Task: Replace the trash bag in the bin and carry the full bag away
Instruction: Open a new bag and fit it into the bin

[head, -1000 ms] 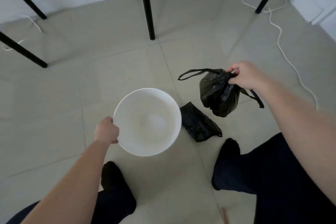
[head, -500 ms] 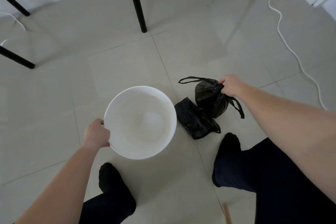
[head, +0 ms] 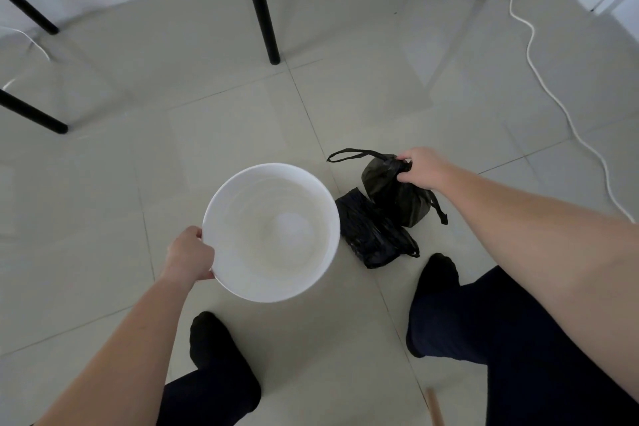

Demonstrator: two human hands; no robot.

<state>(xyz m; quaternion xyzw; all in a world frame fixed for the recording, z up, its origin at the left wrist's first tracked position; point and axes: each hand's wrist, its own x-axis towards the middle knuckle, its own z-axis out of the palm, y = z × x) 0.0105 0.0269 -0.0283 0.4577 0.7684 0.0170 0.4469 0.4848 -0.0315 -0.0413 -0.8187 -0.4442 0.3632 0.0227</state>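
A round white bin stands on the tiled floor with no liner inside. My left hand grips its rim at the left side. To the right of the bin, my right hand is closed on the tied neck of a full black trash bag, which rests low against the floor, its loose handle loop sticking out to the left. A folded black bag lies flat on the floor between the bin and the full bag, touching both.
Black table legs stand on the floor beyond the bin and at the left. A white cable snakes along the right side. My feet in black socks stand near the bin. A wooden stick end shows at the bottom.
My right hand has lowered the full black bag down to the floor beside the folded bag. My left hand has stayed on the bin's rim.
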